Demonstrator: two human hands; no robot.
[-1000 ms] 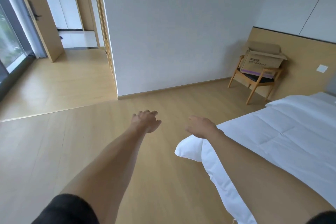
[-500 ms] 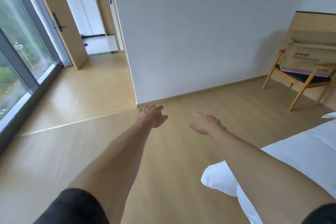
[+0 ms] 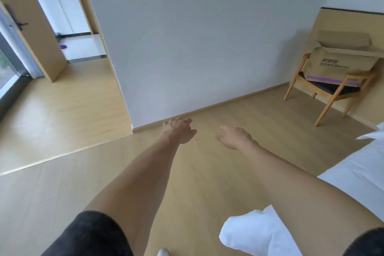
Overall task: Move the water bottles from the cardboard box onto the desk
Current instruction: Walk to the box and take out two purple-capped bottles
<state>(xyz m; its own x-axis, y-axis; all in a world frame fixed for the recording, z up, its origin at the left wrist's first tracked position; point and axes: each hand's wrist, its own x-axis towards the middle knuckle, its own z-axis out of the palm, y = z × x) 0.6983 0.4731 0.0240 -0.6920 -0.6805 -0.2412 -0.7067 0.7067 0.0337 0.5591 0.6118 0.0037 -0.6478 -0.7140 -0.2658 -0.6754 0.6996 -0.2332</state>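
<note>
**Both hands free, box well across the room**

Nearest the camera, a corner of the white bed (image 3: 353, 189) comes in from the right, under the right forearm. Both bare arms stretch forward over the wooden floor (image 3: 207, 183). The left hand (image 3: 179, 131) has its fingers loosely curled and holds nothing; the right hand (image 3: 234, 136) is relaxed, fingers slack, also holding nothing.

Beyond the hands stands a grey wall (image 3: 197, 48), with a doorway and an open door (image 3: 31, 27) to its left.

Farthest off, at the right, the cardboard box (image 3: 340, 64) sits on the seat of a wooden chair (image 3: 324, 97), its top flaps open. It lies well apart from both hands, ahead and to the right of the right hand. No bottles can be seen from this angle, so whether any are inside cannot be told. No worktop is in view.

Judging from the task, full water bottles should be fairly heavy for their size, with smooth, somewhat yielding plastic walls that may slip or dent under a hard squeeze. A wrap around the mid-body, or the stiffer neck below the cap, looks the surest hold. The box walls are thin card and its perch on the chair looks shallow, so lifting bottles straight up should avoid tipping it.
</note>
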